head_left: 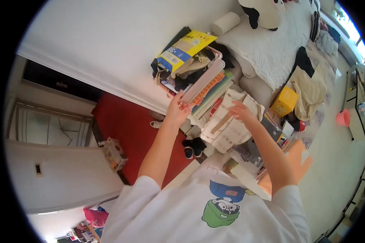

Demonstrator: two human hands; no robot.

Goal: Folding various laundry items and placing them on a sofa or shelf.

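My left hand (178,110) is at the near end of a pale pink flat case (205,81), its fingers closed about the corner. The case stands on edge beside a row of books (207,92) with orange, blue and green covers. To the right, my right hand (242,112) hovers over a cream canvas bag (227,131) with a tan strap, fingers stretched and apart; whether they touch the bag I cannot tell. Just behind the left hand, a pink-rimmed basket (218,52) is heaped with dark and tan items, with a yellow and blue package (185,52) on top.
Books and papers (251,152) lie under my right forearm, near an orange folder (298,160). A yellow box (285,101) and clothes (310,91) sit on the bed at right. Shoes (193,148) stand by a red mat (121,133); a white crate (114,154) is at left.
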